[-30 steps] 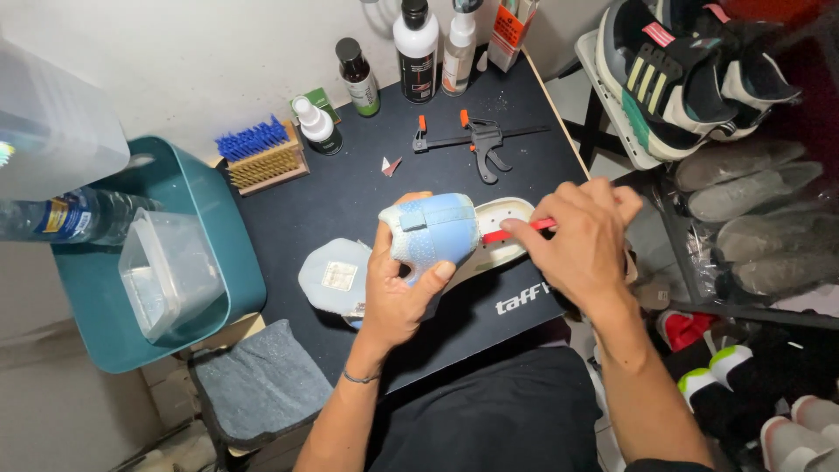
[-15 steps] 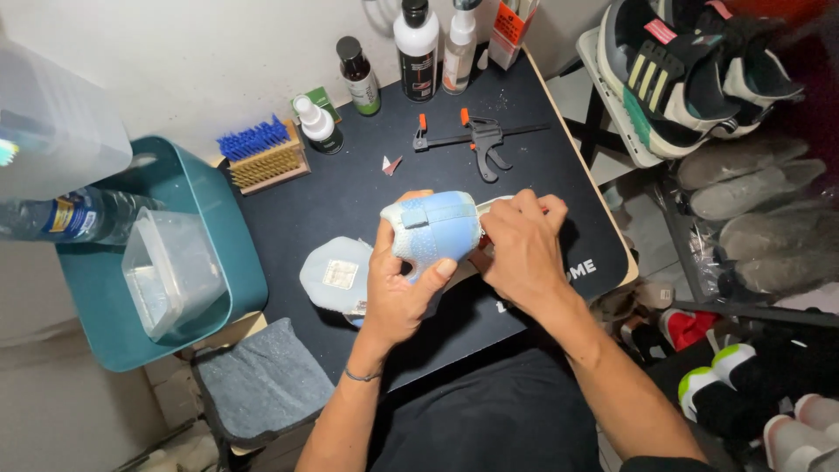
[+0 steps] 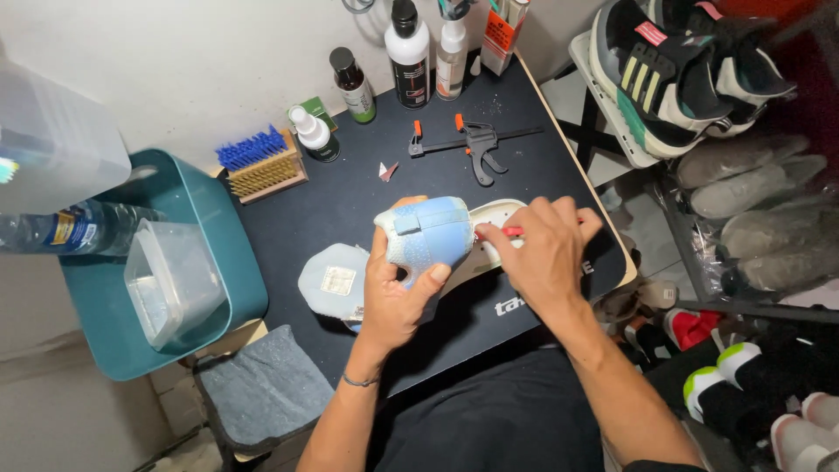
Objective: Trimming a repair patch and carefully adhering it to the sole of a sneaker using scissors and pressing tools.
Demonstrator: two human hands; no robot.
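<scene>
My left hand grips a small light-blue shoe by its heel and holds it above the black table mat. The shoe lies on its side, its pale sole turned to the right. My right hand pinches a thin red tool and presses its tip against the sole's edge. A second light-blue shoe rests on the mat just left of my left wrist, showing its insole.
A black bar clamp lies behind the shoe. Bottles line the back wall, with a blue and tan brush at left. A teal tub holds a clear box. Sneakers fill racks at right.
My right hand has slid left along the sole with the red tool, closer to the blue upper. My left hand keeps the shoe in the same place.
</scene>
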